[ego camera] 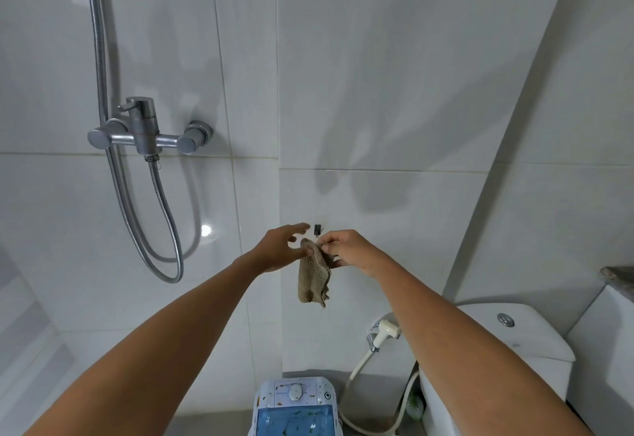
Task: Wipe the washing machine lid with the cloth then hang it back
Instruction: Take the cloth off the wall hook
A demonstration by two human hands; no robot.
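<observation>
Overhead, white tiled wall (377, 58) filling most of the view, both arms raised toward it. Lower right, toilet cistern (507, 332) against the corner, with a bidet sprayer (386, 331) clipped beside it. Upper left, shower mixer (147, 130) with its metal hose looping down, well apart from the action. At the bottom edge, small washing machine (295, 404) directly beneath the hands, its blue lid (296, 423) only partly in frame, too little shown to judge how clean. Centre, left hand (278, 248) lifted with fingers spread and loose, gripping nothing, thumb near the cloth's upper edge, probably to steady or spread it. Right hand (350, 252) pinched shut on the top corner of the brown knitted cloth (314, 276), held high so that the rest drops free below. Cloth bunched at the top, apparently to bring a loop or fold up to the hook; whether such a loop exists cannot be told. Smallest of all, dark wall hook (317, 229) just above and between the two hands, not yet carrying the cloth. By these signs, hanging-back stage, cloth close to the hook but unhung.
</observation>
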